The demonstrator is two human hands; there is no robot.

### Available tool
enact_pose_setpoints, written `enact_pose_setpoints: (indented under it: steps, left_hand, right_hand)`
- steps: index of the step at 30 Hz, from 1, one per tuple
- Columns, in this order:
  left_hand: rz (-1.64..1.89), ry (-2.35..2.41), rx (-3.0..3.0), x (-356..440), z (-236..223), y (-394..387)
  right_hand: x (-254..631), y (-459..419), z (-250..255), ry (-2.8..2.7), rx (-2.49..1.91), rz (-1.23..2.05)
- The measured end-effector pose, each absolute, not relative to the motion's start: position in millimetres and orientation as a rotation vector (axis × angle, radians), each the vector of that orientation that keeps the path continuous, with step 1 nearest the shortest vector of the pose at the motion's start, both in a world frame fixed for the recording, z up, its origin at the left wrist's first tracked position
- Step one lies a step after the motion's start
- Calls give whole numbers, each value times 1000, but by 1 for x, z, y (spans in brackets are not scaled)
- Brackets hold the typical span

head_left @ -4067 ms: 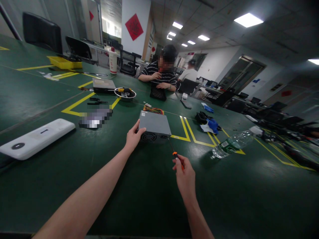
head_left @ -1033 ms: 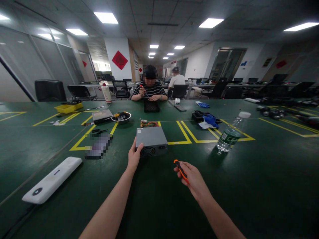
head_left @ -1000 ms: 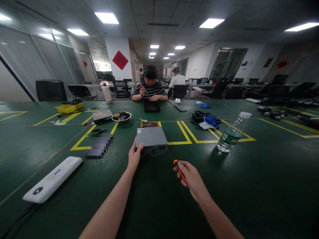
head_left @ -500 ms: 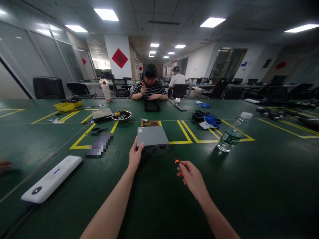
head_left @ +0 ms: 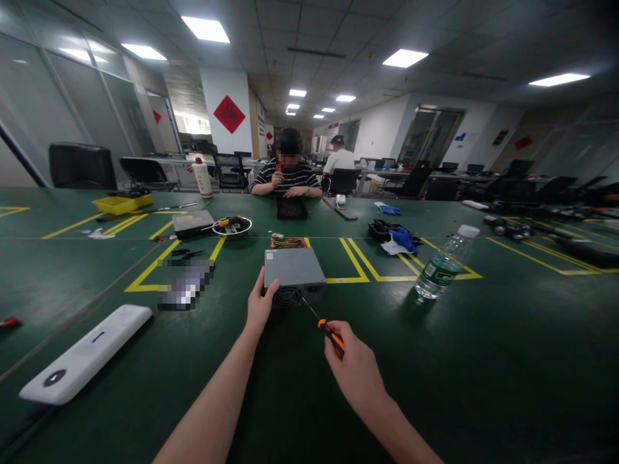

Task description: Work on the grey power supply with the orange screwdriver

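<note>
A grey metal power supply box point(head_left: 293, 269) with a round fan grille on its near face lies on the green table point(head_left: 483, 361). Coloured wires point(head_left: 287, 243) stick out behind it. My left hand point(head_left: 260, 304) rests against the box's near left corner, thumb up along its side. My right hand point(head_left: 353, 370) is closed round an orange-and-black screwdriver point(head_left: 329, 334). Its thin shaft points up-left and the tip sits just short of the box's near face, right of the grille.
A water bottle point(head_left: 441, 269) leans at the right. A white flat device point(head_left: 80, 354) lies at the near left. A metal bowl with tools point(head_left: 231, 225), a yellow tray point(head_left: 120, 203) and blue gloves point(head_left: 403, 239) lie farther back. A person in a striped shirt point(head_left: 286, 177) sits across the table.
My right hand has moved left and nearer, swinging the screwdriver tip close to the box's near face. The left hand has stayed on the box. The view has shifted slightly.
</note>
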State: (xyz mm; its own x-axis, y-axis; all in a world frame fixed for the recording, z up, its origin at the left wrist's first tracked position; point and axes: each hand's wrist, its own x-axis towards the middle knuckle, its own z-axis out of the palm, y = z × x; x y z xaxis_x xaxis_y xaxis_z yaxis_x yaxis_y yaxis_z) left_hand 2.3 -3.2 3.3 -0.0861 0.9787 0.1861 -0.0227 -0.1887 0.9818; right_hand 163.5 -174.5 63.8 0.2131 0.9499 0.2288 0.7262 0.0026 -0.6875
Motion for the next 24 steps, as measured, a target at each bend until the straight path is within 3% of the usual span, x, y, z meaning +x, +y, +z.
enact_pose_setpoints:
  steps: [10, 24]
  left_hand:
    - [1431, 1148, 1276, 2, 2, -2]
    - [1461, 1133, 1275, 2, -3, 2]
  right_hand:
    - [161, -164, 63, -1677, -1882, 106]
    - [157, -170, 46, -1799, -1695, -346]
